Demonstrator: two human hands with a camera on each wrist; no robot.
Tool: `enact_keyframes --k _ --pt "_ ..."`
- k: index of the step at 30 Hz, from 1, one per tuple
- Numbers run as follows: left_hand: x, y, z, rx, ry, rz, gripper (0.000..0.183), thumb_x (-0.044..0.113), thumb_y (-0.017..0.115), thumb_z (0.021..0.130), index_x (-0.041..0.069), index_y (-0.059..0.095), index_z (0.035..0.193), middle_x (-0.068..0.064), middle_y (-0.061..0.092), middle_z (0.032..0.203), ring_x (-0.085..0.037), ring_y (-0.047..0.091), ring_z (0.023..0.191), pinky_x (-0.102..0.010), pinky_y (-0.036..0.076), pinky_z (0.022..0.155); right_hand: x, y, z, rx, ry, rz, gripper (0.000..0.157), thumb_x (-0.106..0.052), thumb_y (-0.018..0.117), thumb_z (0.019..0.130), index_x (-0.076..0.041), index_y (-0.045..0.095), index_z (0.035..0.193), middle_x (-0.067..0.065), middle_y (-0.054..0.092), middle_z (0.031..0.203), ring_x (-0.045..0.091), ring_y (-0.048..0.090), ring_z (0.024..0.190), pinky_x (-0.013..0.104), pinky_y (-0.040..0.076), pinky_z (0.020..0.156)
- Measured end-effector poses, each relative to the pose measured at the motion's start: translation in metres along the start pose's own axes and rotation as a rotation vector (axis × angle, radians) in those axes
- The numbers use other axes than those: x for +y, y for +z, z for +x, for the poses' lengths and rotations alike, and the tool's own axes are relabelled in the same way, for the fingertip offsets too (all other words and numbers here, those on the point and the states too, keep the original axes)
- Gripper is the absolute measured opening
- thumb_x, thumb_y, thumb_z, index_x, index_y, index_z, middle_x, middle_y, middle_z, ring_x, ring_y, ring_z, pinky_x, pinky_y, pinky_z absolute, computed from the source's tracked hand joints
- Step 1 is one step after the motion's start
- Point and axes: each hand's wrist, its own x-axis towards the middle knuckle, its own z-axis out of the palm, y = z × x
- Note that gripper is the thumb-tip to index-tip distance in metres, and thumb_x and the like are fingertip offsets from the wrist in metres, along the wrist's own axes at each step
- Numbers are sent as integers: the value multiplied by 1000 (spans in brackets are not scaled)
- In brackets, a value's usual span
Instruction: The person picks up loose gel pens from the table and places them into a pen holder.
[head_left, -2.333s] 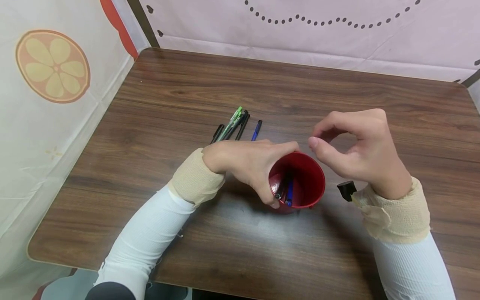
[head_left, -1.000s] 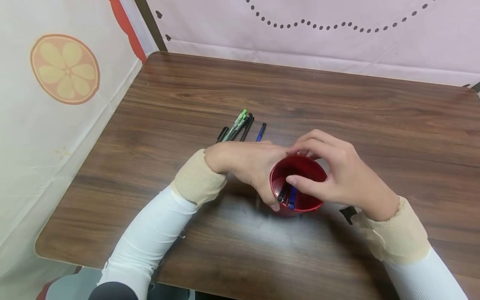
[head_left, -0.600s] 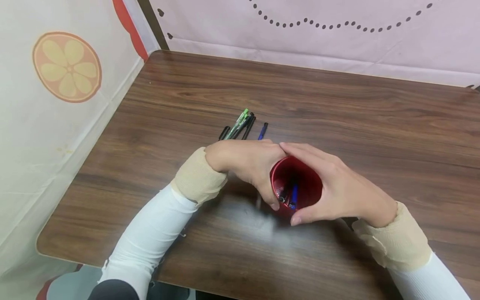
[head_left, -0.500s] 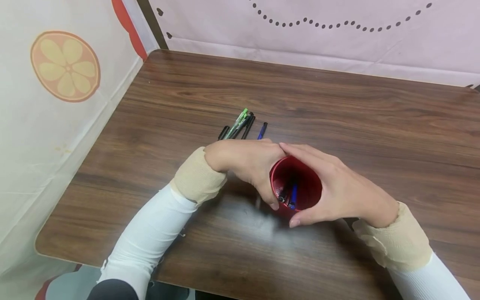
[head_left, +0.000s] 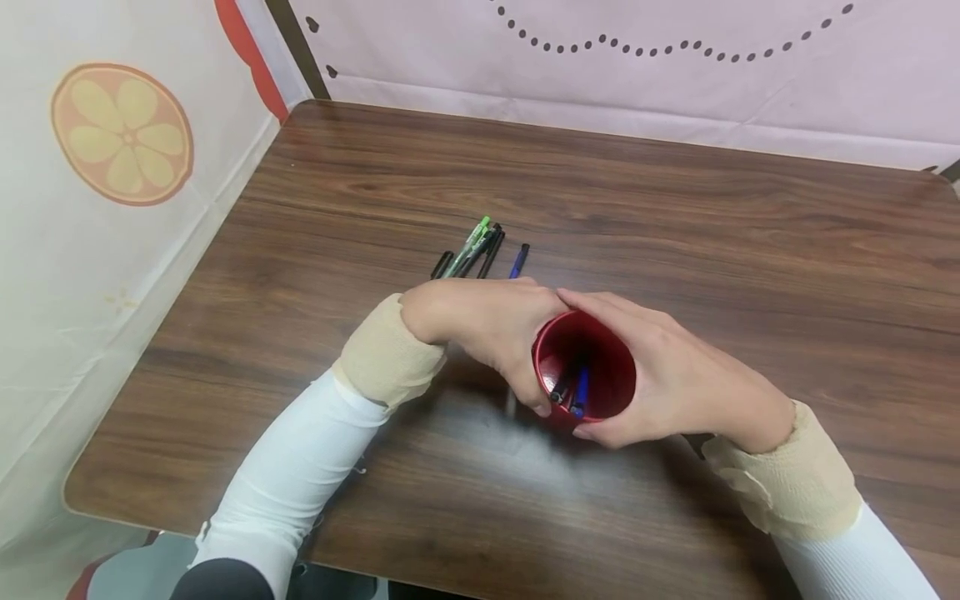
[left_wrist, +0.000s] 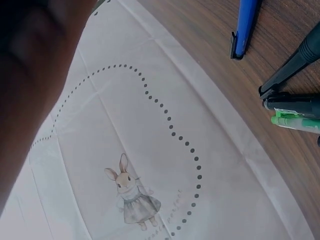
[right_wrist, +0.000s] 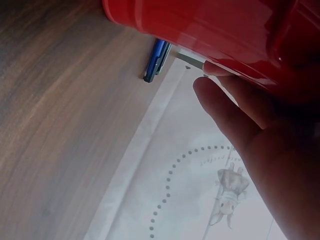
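Observation:
A red cup stands between my hands in the head view, its mouth facing up toward the camera. Inside it lean a blue pen and a dark pen. My left hand grips the cup's left side, thumb at the near rim. My right hand curls round the right side, its fingertips meeting the left hand at the far rim. The right wrist view shows the cup's glossy outer wall above the fingers. Whether its base touches the table is hidden.
Beyond the left hand, a green pen, several black pens and a separate blue pen lie on the brown wooden table. A printed white cloth hangs behind the table's far edge.
My right hand, earlier apart from the cup at its right with fingertips close together, reached over the mouth and now wraps the right side. The left hand has kept its grip throughout.

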Motion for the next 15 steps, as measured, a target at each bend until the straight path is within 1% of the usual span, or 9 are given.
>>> enact_keyframes --k 2,4,7,11,15 --pt "-1 0 -1 6 -15 9 67 33 93 66 15 65 125 10 68 113 -10 63 104 -24 50 88 -1 0 0 -8 33 19 111 -36 97 57 -10 43 150 -1 57 137 17 58 119 33 49 97" --pt "0 -1 -3 14 -44 37 61 36 91 67 15 68 119 10 70 107 -8 64 98 -23 51 85 -1 0 0 -16 66 39 106 -36 97 57 -12 45 147 -3 59 132 15 59 114 34 51 93" --pt "-2 -4 -6 24 -79 60 56 40 89 68 14 72 115 11 72 103 -4 63 93 -24 51 83 -2 0 0 -27 104 72 99 -36 97 58 -16 48 142 -6 61 126 12 60 110 35 54 89" --pt "-2 -9 -10 24 -105 42 55 39 87 72 14 72 118 13 72 106 -1 62 96 -27 51 84 -2 0 0 -36 126 99 95 -37 97 60 -19 49 139 -8 62 124 12 61 109 35 54 88" --pt "-3 -13 -14 27 -111 8 54 34 85 75 15 71 123 12 72 111 -3 63 104 -31 51 91 -2 0 -1 -40 121 121 94 -32 97 60 -16 47 138 -6 63 123 12 62 108 36 55 86"
